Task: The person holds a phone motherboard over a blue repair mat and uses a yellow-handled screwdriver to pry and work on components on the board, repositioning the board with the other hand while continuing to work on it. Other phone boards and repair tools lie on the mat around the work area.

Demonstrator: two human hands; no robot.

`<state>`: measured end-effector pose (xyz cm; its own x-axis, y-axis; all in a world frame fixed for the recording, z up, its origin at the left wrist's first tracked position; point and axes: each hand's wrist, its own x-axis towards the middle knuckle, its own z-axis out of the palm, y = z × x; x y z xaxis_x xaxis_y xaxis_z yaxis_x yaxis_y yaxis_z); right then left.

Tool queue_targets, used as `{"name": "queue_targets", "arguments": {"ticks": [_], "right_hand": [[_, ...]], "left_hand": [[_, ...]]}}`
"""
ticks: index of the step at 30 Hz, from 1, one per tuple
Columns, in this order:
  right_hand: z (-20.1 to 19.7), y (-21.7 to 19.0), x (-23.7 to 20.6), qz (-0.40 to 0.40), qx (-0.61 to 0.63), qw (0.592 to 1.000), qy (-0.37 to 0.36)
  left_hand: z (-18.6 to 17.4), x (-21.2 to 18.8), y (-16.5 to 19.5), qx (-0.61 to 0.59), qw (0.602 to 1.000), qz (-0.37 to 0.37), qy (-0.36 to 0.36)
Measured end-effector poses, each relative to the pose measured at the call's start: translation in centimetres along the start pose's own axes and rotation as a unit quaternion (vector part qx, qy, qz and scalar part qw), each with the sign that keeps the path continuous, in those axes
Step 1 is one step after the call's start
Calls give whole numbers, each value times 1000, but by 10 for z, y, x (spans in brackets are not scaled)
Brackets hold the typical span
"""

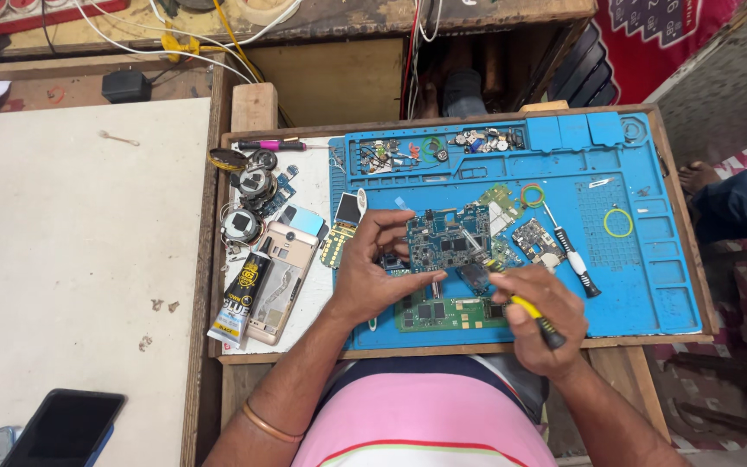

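My left hand (373, 272) holds a blue circuit board (447, 240) by its left edge, tilted up over the blue repair mat (650, 259). My right hand (542, 320) grips a yellow-and-black handled screwdriver (529, 311), whose metal tip touches the lower right part of that board. A green circuit board (438, 313) lies flat on the mat just below my hands. More small boards (533, 240) lie to the right of the held one.
A second screwdriver (574, 258) with a white-and-black handle lies on the mat, beside yellow rubber rings (617, 222). A gold phone body (280, 277) and a glue tube (239, 298) lie left of the mat. A dark phone (62, 428) rests on the white table.
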<state>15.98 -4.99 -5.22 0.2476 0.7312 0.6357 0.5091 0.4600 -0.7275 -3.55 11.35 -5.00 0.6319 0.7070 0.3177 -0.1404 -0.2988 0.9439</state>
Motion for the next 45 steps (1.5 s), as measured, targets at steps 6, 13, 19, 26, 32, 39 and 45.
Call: {"name": "queue_targets", "arguments": {"ticks": [6,13,19,26,32,39,45], "right_hand": [[6,-11,6,-24,-55,997,-53],[11,-16,13,-6,-85,993,-78],[12,-15,10,-19,-64,994,-87],[13,-11,6,-13,-75,995,-71],[14,-9,5,-15,-58,996,-74],[14,-13,8,-9,-54,996,-77],[11,-15,10,5,-65,996,-59]], "left_hand": [[2,-2,-1,1,1000,18,-7],[1,-3,-3,14,1000,16,-17],[1,-3,-5,-3,1000,14,-14],[1,-3,-4,25,999,21,-15],[1,-5,-4,48,998,24,-24],[2,-5,-5,66,997,30,-26],[3,-6,-3,57,998,30,-7]]}}
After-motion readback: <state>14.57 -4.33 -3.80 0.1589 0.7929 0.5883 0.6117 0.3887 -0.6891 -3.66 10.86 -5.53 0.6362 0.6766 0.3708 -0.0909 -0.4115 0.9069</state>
